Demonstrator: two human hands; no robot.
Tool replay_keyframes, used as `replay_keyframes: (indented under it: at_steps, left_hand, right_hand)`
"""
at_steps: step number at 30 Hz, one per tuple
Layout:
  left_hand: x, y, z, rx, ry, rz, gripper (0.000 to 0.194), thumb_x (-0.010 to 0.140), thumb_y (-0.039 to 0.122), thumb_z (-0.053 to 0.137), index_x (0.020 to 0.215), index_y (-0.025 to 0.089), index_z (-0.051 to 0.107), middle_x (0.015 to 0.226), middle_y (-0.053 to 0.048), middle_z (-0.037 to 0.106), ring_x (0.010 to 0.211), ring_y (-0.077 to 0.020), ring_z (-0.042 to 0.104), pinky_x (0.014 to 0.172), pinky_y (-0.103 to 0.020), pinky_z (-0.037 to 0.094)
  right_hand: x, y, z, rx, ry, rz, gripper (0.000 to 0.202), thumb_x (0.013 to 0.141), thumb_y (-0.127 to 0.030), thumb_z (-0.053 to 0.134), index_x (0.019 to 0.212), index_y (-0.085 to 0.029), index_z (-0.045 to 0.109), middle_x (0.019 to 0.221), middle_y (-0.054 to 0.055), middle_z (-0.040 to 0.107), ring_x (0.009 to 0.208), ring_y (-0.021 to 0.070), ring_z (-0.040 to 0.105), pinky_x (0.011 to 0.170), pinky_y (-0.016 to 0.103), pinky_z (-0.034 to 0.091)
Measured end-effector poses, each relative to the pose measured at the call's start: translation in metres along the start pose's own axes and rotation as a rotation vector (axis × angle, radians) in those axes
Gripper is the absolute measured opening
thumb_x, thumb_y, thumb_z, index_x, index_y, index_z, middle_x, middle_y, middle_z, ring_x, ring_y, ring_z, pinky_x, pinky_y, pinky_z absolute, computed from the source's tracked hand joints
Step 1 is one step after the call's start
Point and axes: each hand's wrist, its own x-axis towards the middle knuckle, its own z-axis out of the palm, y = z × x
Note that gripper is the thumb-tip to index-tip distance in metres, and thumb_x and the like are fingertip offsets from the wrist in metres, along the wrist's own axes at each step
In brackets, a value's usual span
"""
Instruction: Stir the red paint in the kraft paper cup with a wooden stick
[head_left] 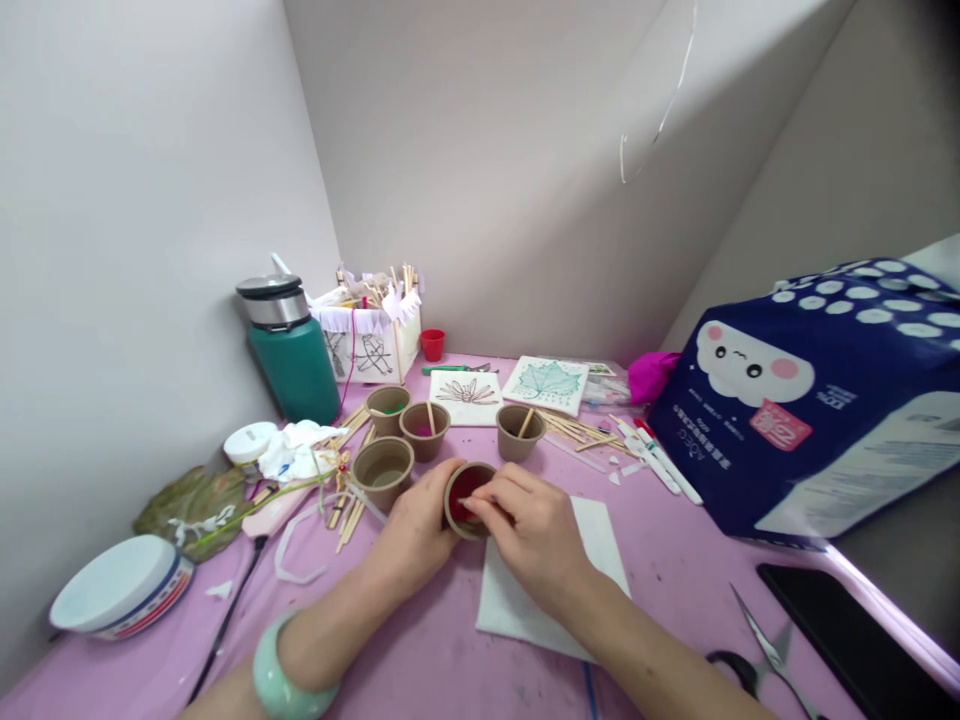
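My left hand [421, 515] is closed around a small brown cup [459, 484], tilted toward me, with red inside it. My right hand [536, 532] pinches a thin pale stick [466, 503] whose end dips into this cup; most of the stick is hidden by the fingers. A white square sheet [525, 604] lies under my right hand and wrist. Beyond my hands stand more brown cups: one cup [426, 447] with magenta and a stick, another cup [520, 446] with a stick, a cup [382, 482] at the left, and one cup [389, 405] with green.
Scissors [769, 655] and a black phone-like slab [855, 640] lie at right, below a big blue package [795, 400]. White markers [667, 465] and wooden sticks [574, 428] are behind. At left are a bowl [112, 585], a green bottle [296, 365] and a glue gun [274, 515].
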Motion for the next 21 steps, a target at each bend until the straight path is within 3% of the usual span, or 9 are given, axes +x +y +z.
replay_keyframes:
  at_steps: [8,12,16,21]
  left_hand:
    - [0.001,-0.001,0.0,0.002,-0.007,-0.002,0.052,0.074,0.011,0.062,0.121,0.025,0.046,0.117,-0.003,0.06,0.107,-0.02,0.057,0.091,-0.033,0.046]
    - [0.001,-0.001,-0.001,-0.012,0.009,-0.026,0.05,0.076,0.017,0.064,0.122,0.025,0.046,0.116,-0.004,0.061,0.106,-0.0203,0.057,0.091,-0.034,0.046]
    - [0.001,-0.001,-0.001,-0.007,-0.006,-0.005,0.052,0.074,0.013,0.063,0.122,0.024,0.046,0.118,-0.004,0.06,0.109,-0.0206,0.056,0.093,-0.034,0.045]
    - [0.001,-0.002,0.0,0.0,-0.011,-0.008,0.053,0.075,0.013,0.063,0.123,0.024,0.045,0.118,-0.006,0.059,0.109,-0.0214,0.056,0.093,-0.035,0.046]
  right_hand:
    - [0.003,0.015,-0.007,-0.215,0.092,-0.055,0.024,0.09,-0.02,0.05,0.071,-0.016,0.064,0.069,0.003,0.057,0.064,0.0145,0.05,0.059,0.027,0.032]
    - [0.003,0.013,-0.008,-0.159,-0.037,-0.009,0.02,0.087,-0.021,0.058,0.068,-0.017,0.062,0.068,0.001,0.057,0.06,0.0121,0.05,0.056,0.026,0.031]
    - [0.003,0.012,-0.008,-0.186,-0.003,0.008,0.018,0.087,-0.02,0.057,0.071,-0.017,0.064,0.07,0.001,0.058,0.063,0.0131,0.052,0.058,0.026,0.032]
    - [0.004,0.011,-0.008,-0.091,-0.083,0.032,0.018,0.086,-0.02,0.059,0.068,-0.017,0.063,0.069,0.0,0.058,0.061,0.0116,0.052,0.057,0.025,0.033]
